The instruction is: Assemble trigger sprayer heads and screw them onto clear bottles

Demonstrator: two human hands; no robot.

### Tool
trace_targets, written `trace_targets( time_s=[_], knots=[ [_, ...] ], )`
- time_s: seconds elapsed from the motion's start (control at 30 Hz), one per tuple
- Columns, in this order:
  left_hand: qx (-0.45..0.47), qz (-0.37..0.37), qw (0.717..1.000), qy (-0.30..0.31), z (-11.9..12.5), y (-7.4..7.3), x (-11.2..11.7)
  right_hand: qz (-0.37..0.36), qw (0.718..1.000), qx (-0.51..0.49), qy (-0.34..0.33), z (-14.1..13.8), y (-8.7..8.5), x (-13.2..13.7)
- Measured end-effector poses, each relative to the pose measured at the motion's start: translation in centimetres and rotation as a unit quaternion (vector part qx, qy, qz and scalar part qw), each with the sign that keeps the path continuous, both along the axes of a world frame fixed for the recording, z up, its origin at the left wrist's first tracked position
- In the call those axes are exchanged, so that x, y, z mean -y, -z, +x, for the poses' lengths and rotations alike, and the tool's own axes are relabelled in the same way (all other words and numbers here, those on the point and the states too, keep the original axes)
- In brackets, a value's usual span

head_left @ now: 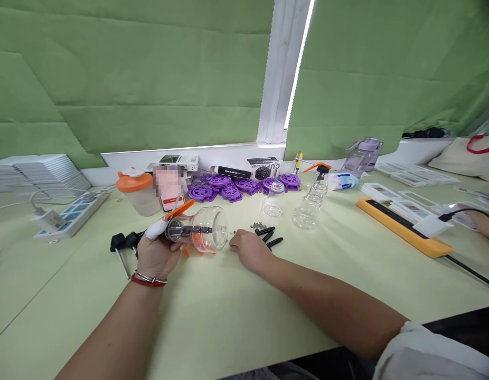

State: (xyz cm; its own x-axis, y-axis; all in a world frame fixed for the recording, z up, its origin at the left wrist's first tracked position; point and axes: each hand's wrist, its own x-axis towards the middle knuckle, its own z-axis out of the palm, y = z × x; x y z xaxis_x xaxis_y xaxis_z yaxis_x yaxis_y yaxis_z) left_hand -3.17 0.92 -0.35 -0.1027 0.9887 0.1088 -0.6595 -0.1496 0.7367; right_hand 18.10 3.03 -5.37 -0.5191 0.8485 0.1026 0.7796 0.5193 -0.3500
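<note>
My left hand [157, 253] is closed around a clear plastic bottle [200, 230] lying on its side, with a black pump part and an orange trigger [179, 209] at its neck. My right hand [248, 248] rests on the table just right of the bottle's mouth, fingers curled over small parts near the black tubes [268, 236] and a small metal spring [257, 225]. What its fingers pinch is hidden. A black spray head [121, 244] lies left of my left hand.
Purple plastic wheels [240, 186] lie at the back, beside an orange-lidded cup [139, 192], a clear jar [273, 199] and an upright spray bottle [312, 203]. A power strip [70, 216] sits left, an orange tray [403, 227] right. Another person's hand [486, 224] shows at the right edge.
</note>
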Motion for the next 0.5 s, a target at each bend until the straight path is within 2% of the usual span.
trace_targets(
  time_s=[0.23,0.5],
  knots=[
    [-0.009,0.018,1.0,0.003,-0.36,0.29,-0.18,-0.001,0.998,-0.058,0.023,0.41,0.59,-0.43],
    [-0.001,-0.008,0.998,-0.054,-0.12,-0.21,-0.07,-0.015,0.992,-0.098,0.078,0.45,0.56,-0.53]
  ],
)
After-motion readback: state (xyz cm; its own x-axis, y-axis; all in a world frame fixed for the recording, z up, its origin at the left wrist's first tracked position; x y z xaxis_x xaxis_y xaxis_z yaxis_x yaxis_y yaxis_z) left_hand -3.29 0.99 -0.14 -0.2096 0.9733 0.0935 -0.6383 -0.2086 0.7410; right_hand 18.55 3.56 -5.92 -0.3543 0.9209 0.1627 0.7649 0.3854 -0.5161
